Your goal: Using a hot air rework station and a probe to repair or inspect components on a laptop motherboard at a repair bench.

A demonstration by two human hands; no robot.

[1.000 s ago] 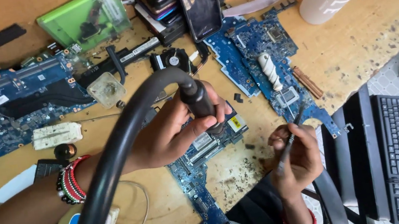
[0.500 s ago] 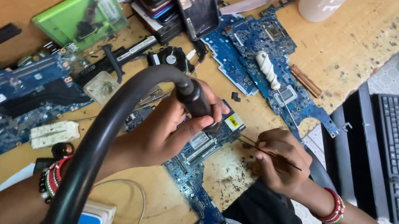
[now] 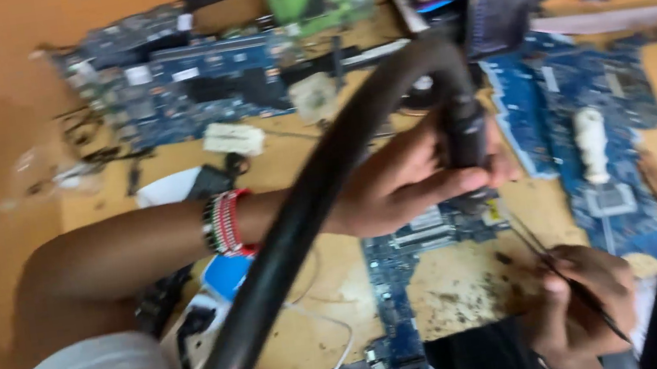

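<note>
Wooden worktop point(image 3: 460, 285) cluttered with boards | left hand point(image 3: 408, 178) grips hot-air wand point(image 3: 463, 129) over small circuit board point(image 3: 408, 275) at 6 o'clock | right hand point(image 3: 584, 295) pinches tweezers point(image 3: 565, 276) at 4 o'clock | best: hold nozzle steady, tweezers ready.

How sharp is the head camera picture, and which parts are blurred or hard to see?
Head view: motion blur smears everything; the thick black hose in the left hand is soft-edged, the blue circuit board shows no fine detail, the thin tool in the right hand is faint; lighting is warm and even.
</note>
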